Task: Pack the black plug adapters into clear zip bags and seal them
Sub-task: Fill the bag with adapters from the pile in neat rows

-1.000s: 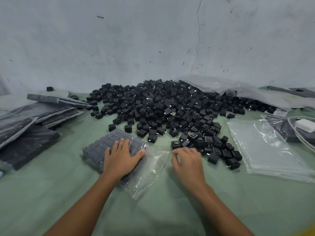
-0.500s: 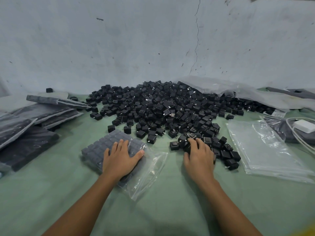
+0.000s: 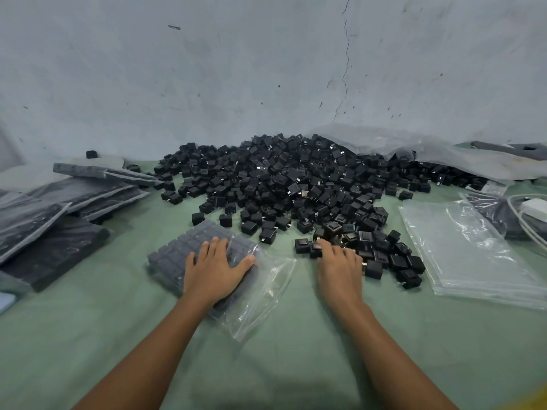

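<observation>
L hand (image 3: 216, 269) flat, fingers straight, on bag (image 3: 177, 255); R hand (image 3: 340, 269) at adapter pile (image 3: 281, 184) edge, grasp unclear.

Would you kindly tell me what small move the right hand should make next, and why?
Probably close the right hand on the loose adapters beneath it: its fingers rest among them, while the left hand presses the part-filled bag flat.

wall: pale grey-blue plaster (image 3: 207, 69), fills 10 to 2 o'clock, scuffed, with dark specks
crack: thin dark line (image 3: 344, 54), runs down the wall at 1 o'clock
table: covered in dull green cloth (image 3: 281, 365), meets the wall at its far edge, soft creases toward 6 o'clock
light: even, soft, faint shadows
corner: yellow blur (image 3: 540, 399) at 5 o'clock, unclear
</observation>
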The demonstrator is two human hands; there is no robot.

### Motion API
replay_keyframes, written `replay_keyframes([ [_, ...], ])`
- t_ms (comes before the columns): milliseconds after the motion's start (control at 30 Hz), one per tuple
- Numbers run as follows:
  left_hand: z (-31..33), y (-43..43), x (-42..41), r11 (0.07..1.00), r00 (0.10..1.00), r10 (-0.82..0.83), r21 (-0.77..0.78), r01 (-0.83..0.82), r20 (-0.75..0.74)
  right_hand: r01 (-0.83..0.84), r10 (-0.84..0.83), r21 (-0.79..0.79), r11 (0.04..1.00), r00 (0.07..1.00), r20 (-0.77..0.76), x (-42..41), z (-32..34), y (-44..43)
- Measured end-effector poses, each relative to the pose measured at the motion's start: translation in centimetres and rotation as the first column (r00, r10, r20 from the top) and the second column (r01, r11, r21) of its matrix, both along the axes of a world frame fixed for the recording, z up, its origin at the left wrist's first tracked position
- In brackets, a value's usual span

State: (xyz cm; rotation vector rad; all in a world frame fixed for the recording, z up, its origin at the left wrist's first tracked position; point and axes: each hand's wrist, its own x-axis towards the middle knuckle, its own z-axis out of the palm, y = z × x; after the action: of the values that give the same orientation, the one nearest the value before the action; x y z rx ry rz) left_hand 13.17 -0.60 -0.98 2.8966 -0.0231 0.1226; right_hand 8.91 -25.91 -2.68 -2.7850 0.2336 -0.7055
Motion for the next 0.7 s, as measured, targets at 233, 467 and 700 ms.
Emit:
replay_keyframes([
  [233, -0.1, 0.1, 0.0, 1.0, 1.0, 0.0, 0.0, 0.0, 0.007, -0.224, 0.06, 0.677, 0.701, 0.964, 0.257, -1.8, 1.8, 0.2],
  [467, 0.1, 0.0, 0.0, 1.0, 1.0, -0.002, 0.002, 0.002, 0.013, -0.027, 0.367, 0.991, -0.131, 0.927, 0.073, -4.7, 3.0, 1.9],
  [700, 0.1, -0.2, -0.2, 1.0, 1.0, -0.002, 0.001, 0.002, 0.006, -0.037, 0.484, 0.997, 0.071, 0.875, -0.002, -5.3, 2.4, 5.0],
])
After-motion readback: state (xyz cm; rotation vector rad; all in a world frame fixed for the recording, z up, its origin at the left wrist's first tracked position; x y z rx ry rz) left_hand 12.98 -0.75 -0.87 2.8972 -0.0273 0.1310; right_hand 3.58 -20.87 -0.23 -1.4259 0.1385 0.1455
